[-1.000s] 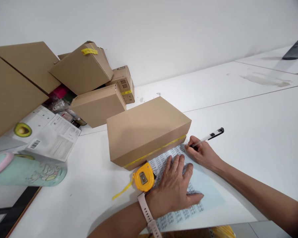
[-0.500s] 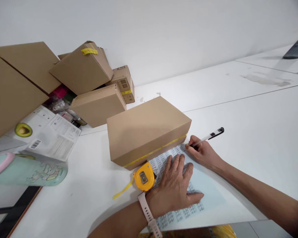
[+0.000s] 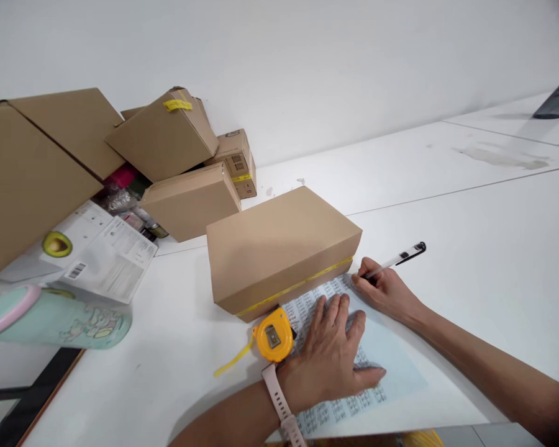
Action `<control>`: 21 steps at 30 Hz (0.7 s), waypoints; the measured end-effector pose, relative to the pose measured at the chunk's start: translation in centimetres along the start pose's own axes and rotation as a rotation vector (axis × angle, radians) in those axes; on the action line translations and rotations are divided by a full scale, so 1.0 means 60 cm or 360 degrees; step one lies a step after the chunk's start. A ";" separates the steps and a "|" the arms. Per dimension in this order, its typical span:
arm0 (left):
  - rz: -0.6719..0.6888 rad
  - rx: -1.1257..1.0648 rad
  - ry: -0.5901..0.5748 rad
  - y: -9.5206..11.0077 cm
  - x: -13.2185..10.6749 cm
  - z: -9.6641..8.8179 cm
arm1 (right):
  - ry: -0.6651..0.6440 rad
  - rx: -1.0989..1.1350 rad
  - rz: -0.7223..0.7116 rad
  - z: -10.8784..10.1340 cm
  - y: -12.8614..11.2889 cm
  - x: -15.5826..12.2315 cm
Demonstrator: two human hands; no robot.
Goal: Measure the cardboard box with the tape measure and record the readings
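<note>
My left hand (image 3: 333, 351) lies flat with fingers spread on a pale blue sheet of paper (image 3: 395, 366) covered in columns of handwriting. My right hand (image 3: 386, 292) is closed around a clear pen with a black cap end (image 3: 403, 256); its tip meets the top edge of the sheet, partly hidden by my fingers. Just beyond the paper sits a closed cardboard box (image 3: 284, 242) with a yellow strip along its near side. An orange tape measure (image 3: 274, 335) rests beside my left wrist, a short length of yellow blade sticking out to the left.
Several cardboard boxes (image 3: 163, 139) are piled at the back left against the wall. A white box with an avocado picture (image 3: 116, 254) and a mint green bottle with a pink ring (image 3: 88, 326) stand at the left. The white table (image 3: 484, 248) extends right.
The whole view has shifted slightly, so everything appears a little lower and further right. My left hand stays flat on the paper, and my right hand keeps the pen at the sheet's top edge.
</note>
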State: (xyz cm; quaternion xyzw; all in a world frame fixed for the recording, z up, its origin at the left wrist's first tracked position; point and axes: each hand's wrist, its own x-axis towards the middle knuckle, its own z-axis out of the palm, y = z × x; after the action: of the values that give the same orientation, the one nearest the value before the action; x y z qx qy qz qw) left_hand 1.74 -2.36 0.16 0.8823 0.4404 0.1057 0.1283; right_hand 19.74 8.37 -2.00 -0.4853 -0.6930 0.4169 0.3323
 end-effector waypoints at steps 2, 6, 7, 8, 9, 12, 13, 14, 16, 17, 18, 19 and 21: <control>0.0002 -0.0006 0.0006 0.000 0.000 0.000 | -0.0017 -0.0003 0.0000 0.000 -0.001 0.000; 0.0002 -0.0013 0.0000 0.001 0.000 -0.002 | -0.0017 -0.0060 -0.0007 -0.001 -0.005 -0.001; 0.0000 -0.0013 0.0001 0.001 0.001 -0.002 | -0.0015 -0.0061 0.0001 -0.001 -0.006 -0.001; -0.0002 -0.0013 0.0003 0.001 0.001 -0.003 | -0.0010 -0.0054 0.0011 -0.001 -0.006 -0.001; -0.0002 -0.0014 0.0005 0.001 0.001 -0.003 | -0.0006 -0.0040 0.0016 -0.001 -0.006 -0.001; -0.0008 -0.0018 0.0002 0.000 0.001 -0.002 | -0.0002 -0.0005 0.0006 0.000 -0.003 0.000; -0.0007 -0.0022 -0.0004 0.000 0.001 -0.002 | -0.0005 -0.0002 -0.0005 0.000 -0.001 0.000; -0.0008 -0.0026 -0.0010 0.000 0.001 -0.002 | -0.0007 0.0000 -0.0015 0.001 0.000 0.001; -0.0008 -0.0032 -0.0015 0.000 0.001 -0.001 | -0.0007 -0.0004 -0.0030 0.001 0.002 0.001; -0.0008 -0.0033 -0.0014 0.000 0.001 -0.001 | -0.0005 -0.0009 -0.0037 0.001 0.002 0.001; -0.0007 -0.0033 -0.0012 0.000 0.001 -0.002 | -0.0004 -0.0016 -0.0040 0.002 0.002 0.000; -0.0009 -0.0031 -0.0010 0.000 0.001 -0.002 | 0.0000 -0.0024 -0.0043 0.002 0.002 0.000; -0.0010 -0.0027 -0.0012 0.000 0.001 -0.002 | 0.0005 -0.0032 -0.0044 0.002 0.002 0.000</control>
State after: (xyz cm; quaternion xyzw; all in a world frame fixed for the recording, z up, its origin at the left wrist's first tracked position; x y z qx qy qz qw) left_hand 1.73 -2.32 0.30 0.8802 0.4418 0.1056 0.1378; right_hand 19.70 8.36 -2.15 -0.4796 -0.7034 0.4044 0.3342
